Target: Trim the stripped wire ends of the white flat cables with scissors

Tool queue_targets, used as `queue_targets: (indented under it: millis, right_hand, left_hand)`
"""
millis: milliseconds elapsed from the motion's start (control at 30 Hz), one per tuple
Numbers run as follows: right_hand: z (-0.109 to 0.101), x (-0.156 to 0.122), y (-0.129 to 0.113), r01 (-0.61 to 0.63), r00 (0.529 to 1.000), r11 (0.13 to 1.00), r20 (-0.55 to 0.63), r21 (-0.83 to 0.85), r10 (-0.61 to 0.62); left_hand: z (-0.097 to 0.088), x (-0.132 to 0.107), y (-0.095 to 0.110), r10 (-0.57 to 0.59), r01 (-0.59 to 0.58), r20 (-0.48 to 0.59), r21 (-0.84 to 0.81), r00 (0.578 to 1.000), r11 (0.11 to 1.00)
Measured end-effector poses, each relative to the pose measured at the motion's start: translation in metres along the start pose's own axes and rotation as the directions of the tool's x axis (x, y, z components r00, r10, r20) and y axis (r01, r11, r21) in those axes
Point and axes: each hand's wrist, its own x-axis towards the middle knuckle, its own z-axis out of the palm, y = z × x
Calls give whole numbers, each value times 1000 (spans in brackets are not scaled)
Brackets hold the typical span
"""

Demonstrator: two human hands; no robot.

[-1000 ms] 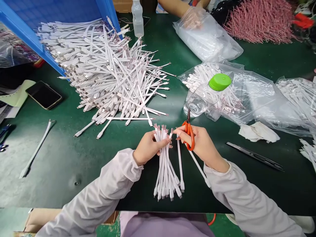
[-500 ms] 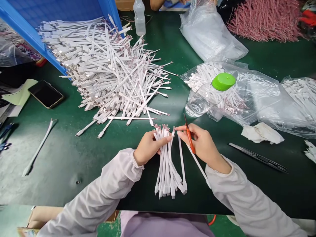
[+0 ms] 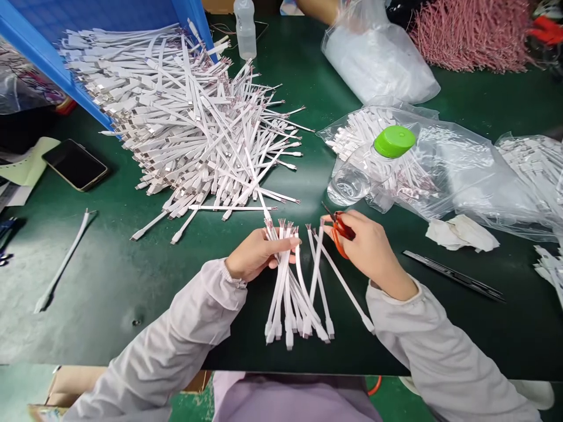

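Note:
My left hand (image 3: 253, 255) is closed around a bundle of short white flat cables (image 3: 288, 293), thumb across the top. Their stripped reddish wire ends point away from me and the connectors fan out toward me. In my right hand (image 3: 372, 249) are orange-handled snips (image 3: 338, 237), dark tips pointing up and left. The thumb and forefinger of that hand also pinch the wire end of a single white cable (image 3: 317, 258), apart from the bundle. Beside it, two loose cables lie on the table, one of them a slanted cable (image 3: 347, 287) near my right sleeve.
A large cable pile (image 3: 185, 123) spills from a blue bin (image 3: 35, 41). Bagged cables (image 3: 365, 132), a green-capped bottle (image 3: 393, 142), crumpled tissue (image 3: 461, 232) and a dark-handled knife (image 3: 453, 275) lie right. A phone (image 3: 75, 164) lies left. Another person's arm (image 3: 321, 9) reaches a plastic bag (image 3: 382, 58).
One cable has separated from the bundle and is now between my right fingers. My left hand has shifted slightly left with the bundle. The snips have turned, and their handles now show apart.

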Motion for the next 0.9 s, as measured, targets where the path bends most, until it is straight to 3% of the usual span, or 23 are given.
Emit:
queue_targets:
  millis: [100, 200, 267, 367, 533, 700, 900]
  right_hand:
    - [11, -6, -12, 4, 998, 991, -65, 136, 5]
    - [23, -10, -24, -62, 998, 940, 10, 335, 62]
    - [27, -11, -27, -92, 996, 927, 46, 362, 81]
    - [25, -8, -22, -87, 996, 956, 36, 279, 80]
    - [16, -5, -13, 24, 992, 999, -125, 38, -19]
    - [20, -11, -16, 231, 972, 967, -73, 109, -224]
    - [26, -13, -14, 363, 918, 932, -184, 22, -353]
  left_hand:
    - [1, 2, -3, -16, 15, -38, -38, 999, 999]
    - [6, 2, -6, -7, 5, -32, -62, 999, 998]
    - [8, 2, -7, -2, 2, -5, -60, 1000, 998]
    - [8, 1, -8, -2, 2, -13, -32, 1000, 999]
    - [5, 2, -9, 6, -8, -49, -43, 999, 999]
    - [6, 3, -10, 24, -30, -64, -97, 998, 995]
    - [8, 3, -12, 56, -63, -85, -79, 995, 995]
